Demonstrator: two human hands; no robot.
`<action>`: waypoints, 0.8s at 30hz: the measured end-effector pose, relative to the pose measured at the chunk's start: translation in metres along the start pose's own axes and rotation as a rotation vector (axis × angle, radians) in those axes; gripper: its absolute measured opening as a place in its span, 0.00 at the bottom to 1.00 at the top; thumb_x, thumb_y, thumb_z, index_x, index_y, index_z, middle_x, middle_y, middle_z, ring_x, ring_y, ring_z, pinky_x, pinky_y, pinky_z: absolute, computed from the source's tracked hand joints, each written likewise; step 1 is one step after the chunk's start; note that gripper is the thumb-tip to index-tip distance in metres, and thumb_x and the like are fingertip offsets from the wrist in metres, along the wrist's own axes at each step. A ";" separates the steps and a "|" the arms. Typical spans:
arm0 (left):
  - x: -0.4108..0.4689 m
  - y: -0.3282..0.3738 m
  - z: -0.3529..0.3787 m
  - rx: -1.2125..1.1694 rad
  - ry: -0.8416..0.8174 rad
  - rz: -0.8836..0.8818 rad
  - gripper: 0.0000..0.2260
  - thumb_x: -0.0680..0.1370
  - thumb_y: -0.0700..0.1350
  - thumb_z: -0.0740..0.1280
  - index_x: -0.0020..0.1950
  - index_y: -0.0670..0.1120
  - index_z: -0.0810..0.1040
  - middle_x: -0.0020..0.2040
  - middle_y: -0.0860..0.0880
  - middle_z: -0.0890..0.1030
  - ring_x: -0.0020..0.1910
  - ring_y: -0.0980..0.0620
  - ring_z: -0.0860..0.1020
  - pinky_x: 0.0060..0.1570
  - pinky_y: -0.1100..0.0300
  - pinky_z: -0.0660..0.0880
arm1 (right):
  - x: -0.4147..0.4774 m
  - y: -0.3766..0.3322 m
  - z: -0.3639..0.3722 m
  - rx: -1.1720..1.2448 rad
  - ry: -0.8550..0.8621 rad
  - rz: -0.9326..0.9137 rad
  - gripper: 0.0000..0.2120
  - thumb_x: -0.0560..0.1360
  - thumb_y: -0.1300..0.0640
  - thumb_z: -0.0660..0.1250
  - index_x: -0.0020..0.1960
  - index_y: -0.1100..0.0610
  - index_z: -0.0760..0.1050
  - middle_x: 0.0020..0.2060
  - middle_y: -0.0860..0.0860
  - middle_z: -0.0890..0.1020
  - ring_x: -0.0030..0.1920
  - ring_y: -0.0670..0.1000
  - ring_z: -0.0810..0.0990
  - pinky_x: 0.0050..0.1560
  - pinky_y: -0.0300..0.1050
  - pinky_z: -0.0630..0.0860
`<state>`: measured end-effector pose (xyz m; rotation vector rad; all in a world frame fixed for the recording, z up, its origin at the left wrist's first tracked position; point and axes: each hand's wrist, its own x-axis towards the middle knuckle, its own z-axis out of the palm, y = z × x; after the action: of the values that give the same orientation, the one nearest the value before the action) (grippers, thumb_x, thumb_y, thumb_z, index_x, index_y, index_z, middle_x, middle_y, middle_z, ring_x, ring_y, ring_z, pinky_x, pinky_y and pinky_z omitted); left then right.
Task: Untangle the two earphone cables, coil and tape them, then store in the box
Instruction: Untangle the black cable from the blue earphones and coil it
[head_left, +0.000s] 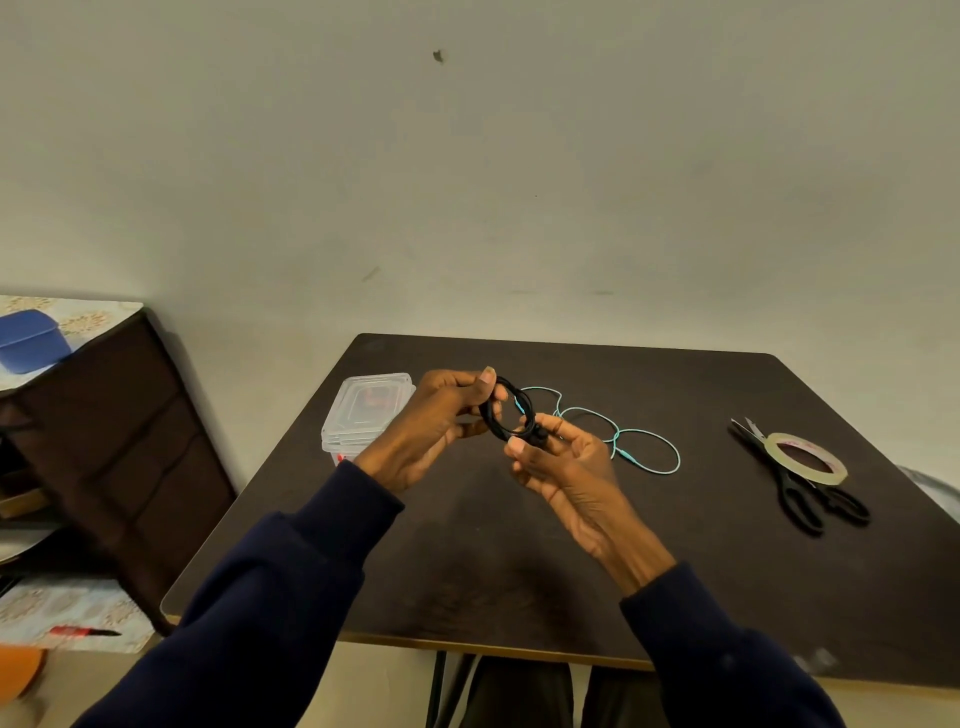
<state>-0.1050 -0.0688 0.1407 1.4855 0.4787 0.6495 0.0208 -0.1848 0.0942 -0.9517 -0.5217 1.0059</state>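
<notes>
A black earphone cable (511, 415), wound into a small coil, is held above the dark table (701, 545). My left hand (441, 421) grips the coil's left side with thumb on top. My right hand (563, 462) pinches the coil's lower right end. A teal earphone cable (631, 436) lies loose in open loops on the table just behind my hands. A clear plastic box (363, 410) with its lid on stands at the table's left edge. A roll of tape (805, 457) rests on black scissors (800, 493) at the right.
A dark wooden shelf unit (119, 436) stands left of the table, with a blue object (31, 340) on its patterned top. A red pen (83, 632) lies on a lower patterned surface. A bare wall rises behind the table.
</notes>
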 end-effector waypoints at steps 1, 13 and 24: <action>0.000 0.000 0.000 -0.004 0.001 -0.006 0.14 0.82 0.49 0.64 0.42 0.45 0.83 0.40 0.47 0.81 0.42 0.52 0.79 0.52 0.53 0.76 | 0.000 0.001 -0.001 0.005 0.000 -0.002 0.28 0.66 0.70 0.75 0.64 0.66 0.73 0.50 0.61 0.84 0.46 0.57 0.83 0.42 0.46 0.82; 0.002 -0.014 0.002 0.008 -0.011 -0.062 0.13 0.82 0.48 0.65 0.49 0.42 0.85 0.44 0.45 0.84 0.45 0.52 0.82 0.51 0.56 0.79 | -0.002 -0.001 -0.018 0.099 -0.095 0.032 0.19 0.69 0.68 0.72 0.59 0.63 0.76 0.47 0.59 0.84 0.43 0.54 0.84 0.44 0.50 0.83; -0.001 -0.014 0.002 0.045 -0.015 -0.062 0.10 0.81 0.46 0.66 0.50 0.41 0.84 0.44 0.44 0.84 0.46 0.49 0.83 0.54 0.54 0.81 | 0.001 0.003 -0.024 -0.010 -0.014 0.026 0.27 0.62 0.69 0.76 0.61 0.66 0.75 0.47 0.59 0.86 0.47 0.55 0.86 0.42 0.47 0.84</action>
<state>-0.1034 -0.0708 0.1267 1.5114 0.5290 0.5820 0.0377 -0.1938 0.0788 -0.9628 -0.5275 1.0353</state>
